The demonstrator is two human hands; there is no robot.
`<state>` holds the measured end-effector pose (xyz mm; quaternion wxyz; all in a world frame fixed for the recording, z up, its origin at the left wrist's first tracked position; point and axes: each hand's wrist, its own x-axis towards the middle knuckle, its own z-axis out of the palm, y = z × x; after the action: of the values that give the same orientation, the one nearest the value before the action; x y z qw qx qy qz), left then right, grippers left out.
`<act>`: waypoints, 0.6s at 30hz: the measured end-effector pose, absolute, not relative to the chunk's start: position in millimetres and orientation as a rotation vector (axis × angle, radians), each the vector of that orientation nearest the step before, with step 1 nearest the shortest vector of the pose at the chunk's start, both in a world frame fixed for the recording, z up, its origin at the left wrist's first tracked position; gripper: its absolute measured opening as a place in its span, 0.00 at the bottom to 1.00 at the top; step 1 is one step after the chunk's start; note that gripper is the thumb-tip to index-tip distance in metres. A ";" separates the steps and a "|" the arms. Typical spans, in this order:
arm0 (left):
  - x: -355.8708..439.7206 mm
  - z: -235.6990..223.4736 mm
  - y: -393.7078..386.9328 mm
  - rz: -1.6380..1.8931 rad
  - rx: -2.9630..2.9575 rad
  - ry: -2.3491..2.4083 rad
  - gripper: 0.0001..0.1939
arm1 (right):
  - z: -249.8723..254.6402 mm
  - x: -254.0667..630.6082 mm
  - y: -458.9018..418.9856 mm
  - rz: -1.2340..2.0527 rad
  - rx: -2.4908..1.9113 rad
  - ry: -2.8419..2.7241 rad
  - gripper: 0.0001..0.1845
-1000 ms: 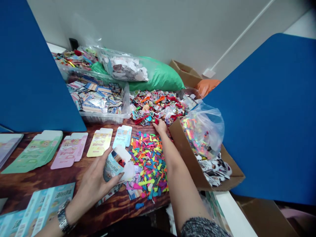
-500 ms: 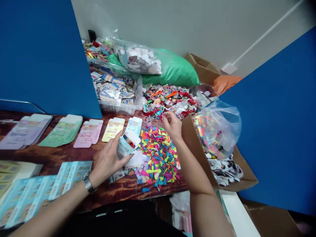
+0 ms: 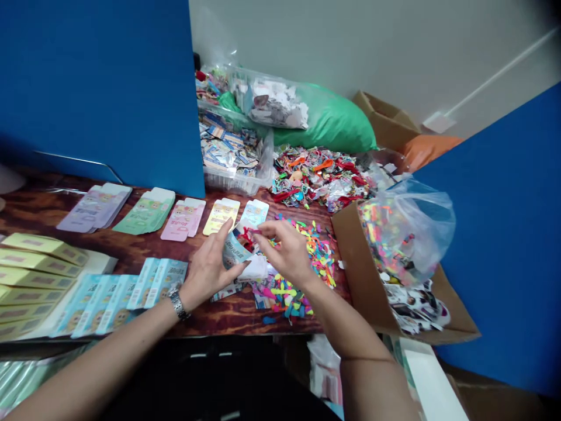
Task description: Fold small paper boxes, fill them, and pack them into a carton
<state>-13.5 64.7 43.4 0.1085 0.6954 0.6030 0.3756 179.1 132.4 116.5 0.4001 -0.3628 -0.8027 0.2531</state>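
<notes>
My left hand [image 3: 207, 266] is wrapped round a small light blue carton [image 3: 234, 252], tilted with its top flaps open toward the right. At the carton's mouth, my right hand [image 3: 287, 248] pinches a small red trinket [image 3: 248, 235], its exact kind too small to make out. Under and beyond my right hand spreads a pile of small bright uninflated balloons [image 3: 322, 251]. Further back lies a heap of mixed trinkets [image 3: 318, 164], many of them red and orange.
Flat cartons [image 3: 183, 219] in several colours line the table's back. Filled blue cartons [image 3: 103, 304] and yellow cartons [image 3: 39, 275] lie at left. A clear bin [image 3: 236, 181] holds cards. At right stands a cardboard box [image 3: 362, 280] with a plastic bag [image 3: 427, 225]. Blue panels [image 3: 100, 88] flank the table.
My right hand has come from the trinket heap back to the carton's mouth, bringing the red trinket. My left hand still holds the carton. The view has turned a little left.
</notes>
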 end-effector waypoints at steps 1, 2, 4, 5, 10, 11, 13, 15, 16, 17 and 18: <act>-12.9 43.6 63.3 1.123 2.062 1.769 0.48 | 113.1 172.1 125.6 0.535 -0.903 -2.090 0.06; -12.6 43.6 61.8 1.137 2.084 1.764 0.48 | 109.8 166.3 121.1 0.437 -0.884 -2.143 0.05; -12.7 43.5 58.7 1.150 2.131 1.748 0.47 | 105.5 159.2 117.0 0.299 -0.844 -2.238 0.06; -13.1 43.7 57.2 1.154 2.146 1.740 0.47 | 104.8 158.0 116.5 0.258 -0.821 -2.277 0.06; -17.1 48.1 52.1 1.186 2.085 1.683 0.44 | 107.2 169.5 115.7 0.365 -0.716 -2.284 0.14; -17.8 49.3 51.5 1.198 2.069 1.666 0.42 | 106.5 172.0 114.6 0.415 -0.697 -2.268 0.13; -18.8 50.9 50.3 1.221 2.067 1.631 0.37 | 103.2 173.4 110.7 0.482 -0.681 -2.253 0.11; -19.0 51.5 49.1 1.225 2.104 1.605 0.31 | 98.5 170.4 104.8 0.495 -0.737 -2.220 0.11; -18.9 51.5 48.3 1.226 2.128 1.593 0.30 | 96.2 168.0 101.6 0.489 -0.789 -2.181 0.13; -18.7 51.4 47.4 1.227 2.145 1.585 0.30 | 94.5 165.6 98.5 0.479 -0.840 -2.142 0.15; -18.4 51.2 46.4 1.225 2.151 1.584 0.31 | 93.3 163.4 95.7 0.467 -0.876 -2.111 0.18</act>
<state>-18.4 46.4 51.2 0.1015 0.7282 0.5362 0.4147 163.4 95.7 93.3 0.3935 -0.3452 -0.8319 0.1842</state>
